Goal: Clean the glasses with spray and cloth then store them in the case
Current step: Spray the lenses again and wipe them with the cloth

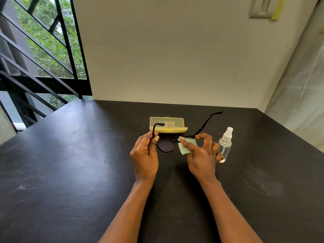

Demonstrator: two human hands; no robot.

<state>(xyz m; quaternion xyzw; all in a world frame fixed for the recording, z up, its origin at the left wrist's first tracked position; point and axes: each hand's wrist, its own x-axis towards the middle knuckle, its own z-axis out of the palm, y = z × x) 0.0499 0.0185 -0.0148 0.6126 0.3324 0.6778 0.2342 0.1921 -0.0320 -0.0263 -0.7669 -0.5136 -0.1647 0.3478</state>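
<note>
left hand (144, 151): we see its grip closed round the left temple of the glasses, near the hinge, thumb on the frame side; it holds the glasses up off the surface.
right hand (201, 155): grip is a pinch, thumb and index finger, with the cloth pressed over the right lens; the other fingers are curled loosely toward the spray bottle.
glasses (165, 146): black frame, dark lenses, both temples unfolded and pointing toward the far edge; held between our two hands, mid-surface, a bit right of centre. Left lens is bare; we mostly can't see the right lens, the cloth covers it.
cloth (188, 146): pale green, zigzag-cut edge, folded over the right lens under the right thumb; lower corner hangs free.
case (167, 125): yellowish, translucent, just past the glasses toward the far edge; small print on it, which we can't read. Lid open or closed: we can't tell.
spray bottle (225, 143): clear, white nozzle with a clear cap, upright, right of the right hand; we can't tell if the fingers touch it.
surface (70, 172): black, wood-grain, faint scuffs and scratches.
wall (175, 50): plain off-white, behind the far edge, with a switch plate (261, 7) high on the right.
window (43, 41): beyond the left corner, black bars, green foliage outside.
</note>
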